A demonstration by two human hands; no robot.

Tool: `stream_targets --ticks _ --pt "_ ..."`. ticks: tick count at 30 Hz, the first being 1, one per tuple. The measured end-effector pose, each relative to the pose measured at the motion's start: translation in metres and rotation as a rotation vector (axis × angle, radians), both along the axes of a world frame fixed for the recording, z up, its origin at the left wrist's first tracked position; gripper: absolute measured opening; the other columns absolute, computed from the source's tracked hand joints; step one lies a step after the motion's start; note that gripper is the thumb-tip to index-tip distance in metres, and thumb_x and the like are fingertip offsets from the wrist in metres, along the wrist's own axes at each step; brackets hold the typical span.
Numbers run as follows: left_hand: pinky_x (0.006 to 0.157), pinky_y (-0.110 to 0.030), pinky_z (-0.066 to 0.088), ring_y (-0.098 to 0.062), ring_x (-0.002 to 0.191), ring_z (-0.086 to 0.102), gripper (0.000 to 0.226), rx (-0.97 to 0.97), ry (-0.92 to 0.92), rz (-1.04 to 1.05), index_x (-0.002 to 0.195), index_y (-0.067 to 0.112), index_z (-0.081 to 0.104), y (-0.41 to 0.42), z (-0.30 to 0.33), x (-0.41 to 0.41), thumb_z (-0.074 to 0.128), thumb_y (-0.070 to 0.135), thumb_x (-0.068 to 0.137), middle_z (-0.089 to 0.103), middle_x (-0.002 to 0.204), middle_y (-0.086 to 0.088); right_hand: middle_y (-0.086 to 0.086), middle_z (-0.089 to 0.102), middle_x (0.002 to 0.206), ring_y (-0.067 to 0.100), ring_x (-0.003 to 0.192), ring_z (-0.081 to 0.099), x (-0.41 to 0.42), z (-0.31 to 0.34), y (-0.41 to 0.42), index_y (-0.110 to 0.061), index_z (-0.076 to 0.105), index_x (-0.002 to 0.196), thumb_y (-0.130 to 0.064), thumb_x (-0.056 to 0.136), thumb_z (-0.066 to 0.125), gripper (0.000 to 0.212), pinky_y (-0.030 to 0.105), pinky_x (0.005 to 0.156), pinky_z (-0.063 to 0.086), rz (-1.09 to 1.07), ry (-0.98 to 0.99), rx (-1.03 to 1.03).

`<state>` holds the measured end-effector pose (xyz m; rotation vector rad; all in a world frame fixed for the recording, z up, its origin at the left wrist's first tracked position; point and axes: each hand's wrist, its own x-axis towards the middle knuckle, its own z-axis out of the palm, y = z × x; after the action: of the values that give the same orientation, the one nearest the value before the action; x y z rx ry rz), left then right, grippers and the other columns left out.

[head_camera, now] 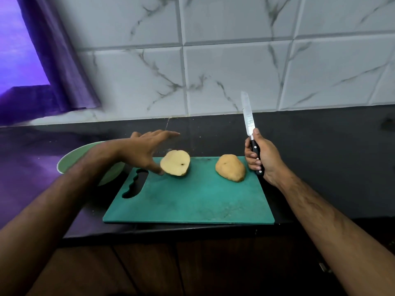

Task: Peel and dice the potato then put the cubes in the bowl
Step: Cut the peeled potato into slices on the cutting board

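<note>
Green board (192, 199) holds two potato halves (175, 163); left hand (141, 150) spread loose, right hand (264, 157) grips knife (249, 118), blade marking unreadable

Two potato halves (175, 163) (230, 167) on board (192, 201); left hand (139, 152) open, thumb touching left half; right hand (261, 155) grips knife (249, 120), blade upright; bowl (70, 161) at left.

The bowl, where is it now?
In the head view, the bowl sits on the counter left of the cutting board, partly hidden under the left hand.
</note>
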<state>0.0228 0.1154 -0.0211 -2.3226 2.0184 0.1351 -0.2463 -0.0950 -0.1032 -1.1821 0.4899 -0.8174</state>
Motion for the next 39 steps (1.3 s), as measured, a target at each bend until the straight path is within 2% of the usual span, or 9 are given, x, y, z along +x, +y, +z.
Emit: stream_targets --ticks 7,11,13,17,22,26,31,35,39 --pt "0.115 -0.05 0.035 -0.004 0.13 0.051 0.116 -0.008 0.208 -0.008 0.154 0.046 0.015 -0.007 -0.023 0.015 0.093 0.037 0.069 0.051 0.14 0.018 -0.001 0.032 0.055 0.007 0.035 0.024 -0.002 -0.001 0.0 -0.013 0.053 0.079 -0.053 0.105 0.042 0.048 0.017 0.032 0.021 -0.01 0.006 -0.009" --pt "0.113 -0.04 0.043 -0.009 0.124 0.054 0.113 -0.08 0.331 -0.057 0.153 0.04 0.026 -0.015 -0.028 0.015 0.096 0.028 0.065 0.051 0.132 0.016 -0.001 0.031 0.054 0.007 0.034 0.024 -0.002 -0.001 0.0 -0.013 0.053 0.08 -0.053 0.105 0.042 0.049 0.017 0.033 0.02 -0.012 0.004 -0.017" --pt "0.111 -0.04 0.044 -0.007 0.121 0.052 0.108 -0.108 0.327 -0.081 0.151 0.037 0.034 -0.013 -0.031 0.016 0.094 0.04 0.061 0.044 0.128 0.02 -0.001 0.032 0.054 0.007 0.034 0.024 -0.002 -0.001 0.0 -0.012 0.053 0.08 -0.053 0.105 0.042 0.049 0.017 0.033 0.021 -0.007 0.003 -0.014" --pt "0.106 -0.046 0.046 -0.002 0.114 0.049 0.097 -0.167 0.218 -0.117 0.141 0.039 0.044 -0.006 -0.037 0.014 0.079 0.065 0.055 0.035 0.121 0.027 -0.001 0.031 0.054 0.007 0.034 0.024 -0.001 -0.002 -0.002 -0.012 0.053 0.08 -0.053 0.105 0.042 0.049 0.016 0.033 0.021 0.004 0.004 -0.007" --pt "0.083 -0.04 0.048 -0.013 0.113 0.049 0.085 -0.517 -0.114 -0.295 0.139 0.021 0.044 0.002 -0.031 0.001 0.072 0.058 0.068 0.042 0.13 0.002 -0.001 0.03 0.054 0.007 0.034 0.023 -0.001 -0.001 0.0 -0.012 0.052 0.079 -0.051 0.105 0.042 0.048 0.016 0.033 0.02 0.001 -0.002 -0.009" --pt "0.076 -0.042 0.046 -0.033 0.104 0.06 0.075 -0.69 -0.469 -0.441 0.139 0.016 0.043 0.003 -0.035 -0.01 0.081 0.024 0.075 0.045 0.132 -0.011 -0.001 0.031 0.054 0.007 0.034 0.023 -0.001 0.0 0.0 -0.013 0.051 0.079 -0.051 0.106 0.041 0.048 0.016 0.033 0.02 -0.006 0.006 -0.018" --pt "0.083 -0.042 0.049 -0.027 0.092 0.053 0.084 -0.589 -0.514 -0.57 0.152 0.028 0.032 0.019 -0.051 -0.021 0.065 -0.009 0.085 0.043 0.137 -0.007 -0.001 0.031 0.053 0.007 0.034 0.023 -0.001 -0.001 0.001 -0.013 0.051 0.079 -0.051 0.106 0.041 0.048 0.016 0.034 0.02 -0.019 0.015 -0.024" --pt "0.09 -0.037 0.049 -0.023 0.109 0.058 0.089 -0.397 -0.43 -0.616 0.161 0.034 0.014 0.036 -0.053 -0.008 0.048 -0.005 0.089 0.042 0.148 -0.003 -0.001 0.03 0.053 0.007 0.034 0.023 0.0 0.002 0.002 -0.013 0.051 0.079 -0.051 0.107 0.04 0.048 0.016 0.034 0.019 -0.022 0.016 -0.031" --pt "0.091 -0.037 0.052 -0.004 0.12 0.056 0.05 -0.39 0.024 -0.445 0.146 0.034 0.042 0.043 -0.049 -0.004 0.048 0.02 0.098 0.051 0.139 0.013 -0.001 0.03 0.053 0.007 0.034 0.023 0.0 0.0 0.001 -0.013 0.05 0.079 -0.051 0.107 0.04 0.048 0.015 0.034 0.019 -0.017 0.017 -0.03"
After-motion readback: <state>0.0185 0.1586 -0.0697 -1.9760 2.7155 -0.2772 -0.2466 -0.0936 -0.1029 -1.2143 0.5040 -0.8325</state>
